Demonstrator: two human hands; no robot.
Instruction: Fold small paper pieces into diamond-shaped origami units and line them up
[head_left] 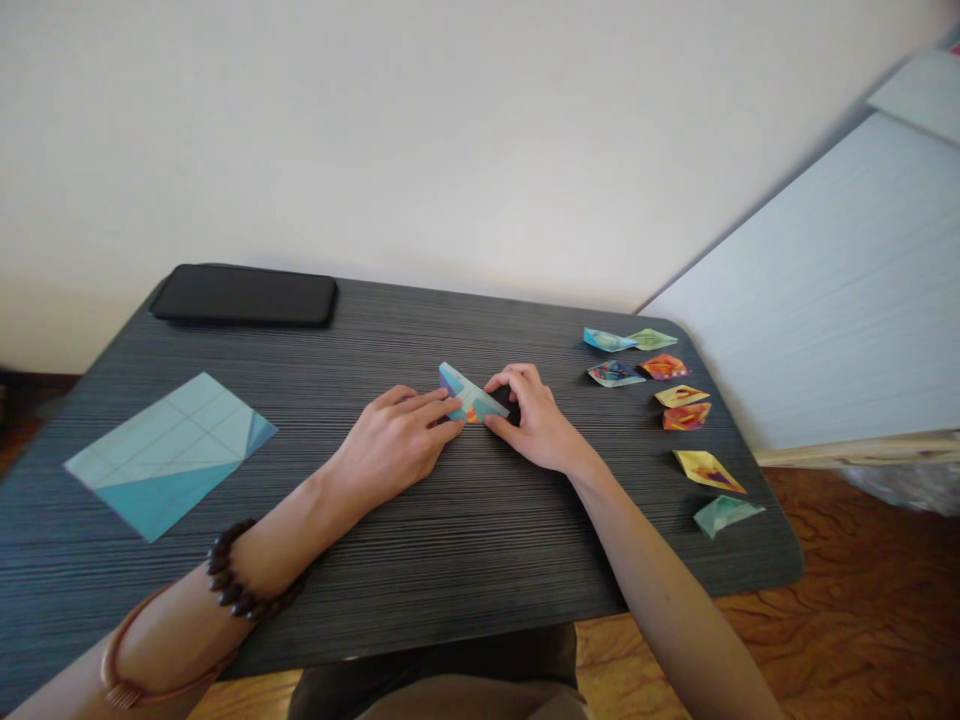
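Note:
A small folded piece of coloured paper (471, 396), blue with an orange patch, lies near the middle of the dark striped table (465, 540). My left hand (394, 440) lies flat with its fingers stretched out, the fingertips pressing on the paper's left edge. My right hand (529, 415) is curled, its fingers and thumb pinching the paper's right end. A dark bead bracelet and an orange band sit on my left wrist.
A creased blue square sheet (169, 452) lies at the left. A black phone (245, 295) rests at the back left. Several small folded paper pieces (679, 395) are spread along the table's right side. A pale wall stands behind; a white board (825, 290) leans at the right.

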